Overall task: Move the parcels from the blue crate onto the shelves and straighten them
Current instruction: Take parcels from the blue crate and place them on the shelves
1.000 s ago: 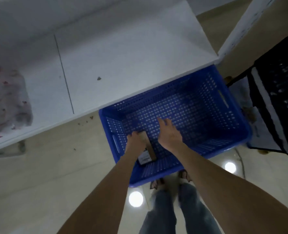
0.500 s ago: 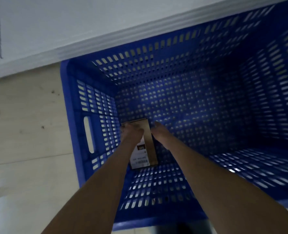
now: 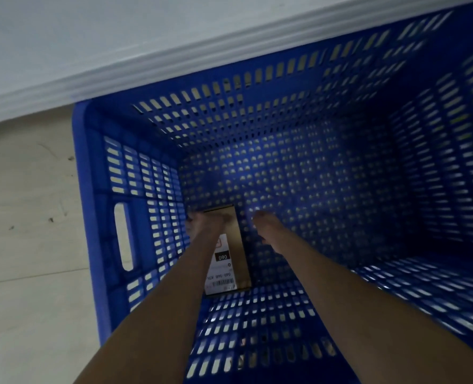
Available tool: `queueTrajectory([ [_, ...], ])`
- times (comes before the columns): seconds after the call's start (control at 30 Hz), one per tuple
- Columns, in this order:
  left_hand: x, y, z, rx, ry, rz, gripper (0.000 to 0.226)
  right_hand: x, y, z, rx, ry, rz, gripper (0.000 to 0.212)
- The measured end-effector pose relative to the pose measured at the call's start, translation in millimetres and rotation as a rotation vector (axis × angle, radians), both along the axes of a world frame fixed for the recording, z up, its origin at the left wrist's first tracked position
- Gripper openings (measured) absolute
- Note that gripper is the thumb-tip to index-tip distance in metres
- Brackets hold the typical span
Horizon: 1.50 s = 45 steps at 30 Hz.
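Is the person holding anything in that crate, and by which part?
The left hand appears to grip the cardboard parcel at its far end, though motion blurs the fingers. The right hand, beside it, holds nothing.

Two bare arms, no sleeves in view: L forearm (image 3: 174, 300) & R forearm (image 3: 340, 278), both slim, uncovered to frame edge. L hand (image 3: 205, 223) & R hand (image 3: 261, 220) bare, both motion-blurred.
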<state>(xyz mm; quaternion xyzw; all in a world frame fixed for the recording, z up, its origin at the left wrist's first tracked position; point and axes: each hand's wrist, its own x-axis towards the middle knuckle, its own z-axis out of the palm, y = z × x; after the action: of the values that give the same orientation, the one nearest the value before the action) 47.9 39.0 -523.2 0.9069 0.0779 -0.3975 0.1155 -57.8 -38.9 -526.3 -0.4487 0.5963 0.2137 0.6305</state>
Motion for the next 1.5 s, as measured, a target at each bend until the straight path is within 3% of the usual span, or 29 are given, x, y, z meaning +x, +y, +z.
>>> queueTrajectory([
  [0.17, 0, -13, -5, -0.134, 0.042, -0.007, 0.061, -9, 6, -8, 0.121, -0.030, -0.202, 0.033],
  [0.33, -7, -29, 48, -0.437, 0.173, 0.117, 0.045, -25, -25, 50, 0.032, -0.166, -0.401, 0.023],
  [0.43, -10, -44, 112, -0.559, 0.105, 0.127, 0.041, -24, -36, 112, 0.026, -0.221, -0.490, 0.041],
  [0.57, -18, -53, 206, -0.556, 0.081, 0.118, 0.029, -24, -38, 194, 0.065, -0.153, -0.540, 0.060],
  [0.77, -24, -52, 354, -0.564, 0.117, 0.102, 0.041, -26, -37, 335, -0.007, -0.071, -0.644, 0.042],
  [0.97, -19, -44, 474, -0.564, 0.171, 0.140, 0.050, -37, -35, 464, -0.031, -0.213, -0.681, 0.027],
  [1.1, -17, -38, 547, -0.590, 0.279, 0.186, 0.044, -42, -28, 530, -0.055, -0.358, -0.741, 0.046],
  [1.27, -25, -18, 610, -0.659, 0.359, 0.143, 0.046, -54, -15, 588, -0.122, -0.395, -0.664, 0.046],
  [1.33, -30, -9, 629, -0.628, 0.213, -0.009, 0.053, -58, -10, 608, -0.313, -0.312, -0.457, 0.057],
  [1.4, -40, 0, 652, -0.496, -0.062, -0.300, 0.058, -60, -6, 630, -0.492, -0.283, -0.312, 0.070],
  [1.5, -58, 10, 689, -0.322, -0.451, -0.657, 0.056, -50, -1, 679, -0.453, -0.385, -0.306, 0.067],
])
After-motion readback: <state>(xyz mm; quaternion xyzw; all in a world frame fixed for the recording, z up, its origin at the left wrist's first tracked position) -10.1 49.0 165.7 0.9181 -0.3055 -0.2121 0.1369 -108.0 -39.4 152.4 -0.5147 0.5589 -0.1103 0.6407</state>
